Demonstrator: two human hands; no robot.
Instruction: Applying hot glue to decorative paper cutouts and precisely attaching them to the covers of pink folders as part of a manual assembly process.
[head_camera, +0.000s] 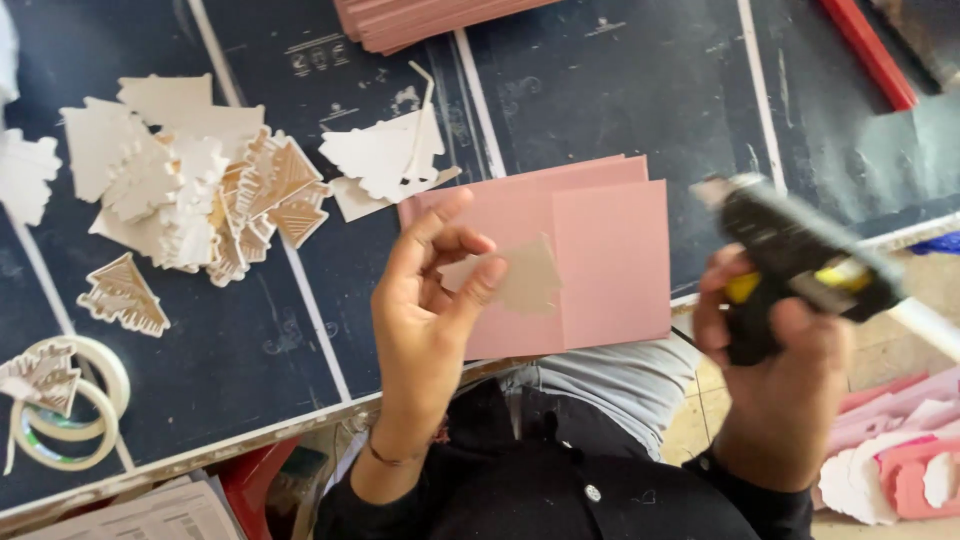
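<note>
I see my left hand (430, 300) pinching a small tan tree-shaped cutout (522, 280) between thumb and fingertips, held just above the pink cards (610, 260) on the dark table (620, 90). My right hand (775, 375) is clenched around a black glue gun (795, 255), well apart to the right. A heap of tree cutouts (200, 190) lies left.
</note>
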